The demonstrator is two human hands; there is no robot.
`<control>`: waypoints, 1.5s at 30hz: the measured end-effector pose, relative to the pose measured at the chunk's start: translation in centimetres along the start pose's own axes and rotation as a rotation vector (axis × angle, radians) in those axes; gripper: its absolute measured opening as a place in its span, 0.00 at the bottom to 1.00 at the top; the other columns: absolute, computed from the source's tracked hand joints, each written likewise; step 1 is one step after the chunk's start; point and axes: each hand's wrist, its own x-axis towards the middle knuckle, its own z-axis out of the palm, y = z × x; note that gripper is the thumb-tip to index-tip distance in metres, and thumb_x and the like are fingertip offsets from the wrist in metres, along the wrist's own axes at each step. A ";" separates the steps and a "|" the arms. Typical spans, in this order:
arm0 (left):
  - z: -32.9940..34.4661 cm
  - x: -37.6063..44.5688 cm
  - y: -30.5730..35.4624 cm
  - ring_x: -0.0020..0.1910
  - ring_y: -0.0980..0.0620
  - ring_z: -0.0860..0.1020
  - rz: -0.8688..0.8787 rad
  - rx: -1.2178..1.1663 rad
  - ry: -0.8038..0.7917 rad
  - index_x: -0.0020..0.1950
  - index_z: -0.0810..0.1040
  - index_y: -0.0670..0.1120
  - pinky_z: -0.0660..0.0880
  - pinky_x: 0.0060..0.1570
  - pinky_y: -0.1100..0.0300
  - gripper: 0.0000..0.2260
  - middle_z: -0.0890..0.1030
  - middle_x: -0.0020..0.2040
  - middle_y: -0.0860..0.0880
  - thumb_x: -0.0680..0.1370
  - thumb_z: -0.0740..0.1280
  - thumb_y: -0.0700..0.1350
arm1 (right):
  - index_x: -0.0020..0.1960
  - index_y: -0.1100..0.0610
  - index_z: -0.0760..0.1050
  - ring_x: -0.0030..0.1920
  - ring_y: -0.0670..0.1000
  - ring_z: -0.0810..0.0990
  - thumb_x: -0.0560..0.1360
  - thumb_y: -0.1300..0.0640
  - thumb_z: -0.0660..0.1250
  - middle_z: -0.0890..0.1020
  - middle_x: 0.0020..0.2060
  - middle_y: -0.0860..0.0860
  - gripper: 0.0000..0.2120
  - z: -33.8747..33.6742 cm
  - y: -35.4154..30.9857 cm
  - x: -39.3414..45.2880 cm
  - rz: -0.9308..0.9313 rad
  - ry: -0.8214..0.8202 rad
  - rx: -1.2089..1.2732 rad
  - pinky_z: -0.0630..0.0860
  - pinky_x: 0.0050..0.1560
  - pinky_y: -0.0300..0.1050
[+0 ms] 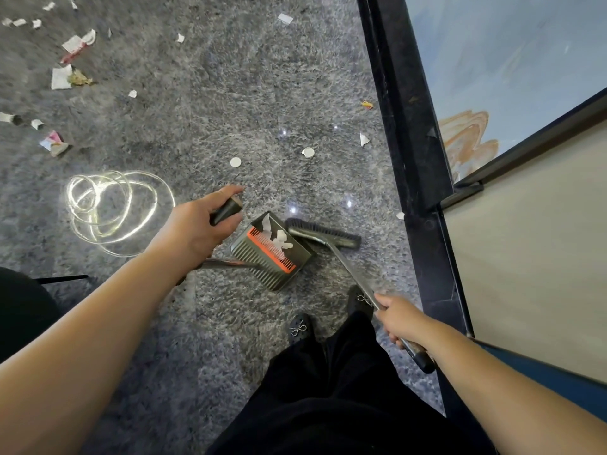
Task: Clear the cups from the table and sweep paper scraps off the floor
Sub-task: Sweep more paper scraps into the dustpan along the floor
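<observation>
My left hand grips the black top of the dustpan handle. The grey dustpan with an orange comb edge stands on the floor and holds a few white paper scraps. My right hand grips the broom's metal handle. The black broom head lies right at the dustpan's mouth. Several paper scraps lie scattered on the grey stone floor at the upper left, and two round white pieces lie ahead of the dustpan.
A dark door frame runs along the right side, with glass and a beige panel behind it. A bright looped light reflection lies on the floor at left. My black shoes and dark trousers are below the dustpan.
</observation>
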 end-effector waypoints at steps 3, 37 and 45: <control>0.8 0.2 0.8 0.27 0.60 0.74 0.042 -0.016 0.004 0.67 0.73 0.64 0.68 0.29 0.70 0.19 0.77 0.36 0.59 0.77 0.69 0.52 | 0.77 0.48 0.56 0.23 0.48 0.69 0.81 0.59 0.58 0.74 0.31 0.53 0.26 0.5 1.2 -0.5 0.013 -0.041 0.093 0.69 0.23 0.39; 13.9 11.5 20.1 0.30 0.62 0.73 0.307 0.128 -0.178 0.68 0.72 0.64 0.68 0.31 0.69 0.19 0.75 0.38 0.62 0.78 0.68 0.52 | 0.77 0.53 0.56 0.20 0.48 0.63 0.83 0.62 0.55 0.65 0.27 0.54 0.24 -15.1 7.3 2.4 0.103 0.065 0.779 0.62 0.19 0.36; 14.1 11.7 19.5 0.36 0.67 0.76 0.297 0.069 -0.181 0.67 0.73 0.64 0.67 0.35 0.78 0.20 0.79 0.43 0.60 0.77 0.70 0.51 | 0.76 0.47 0.59 0.19 0.46 0.62 0.83 0.60 0.55 0.66 0.27 0.52 0.23 -14.5 7.8 -1.4 0.079 -0.022 0.869 0.60 0.21 0.33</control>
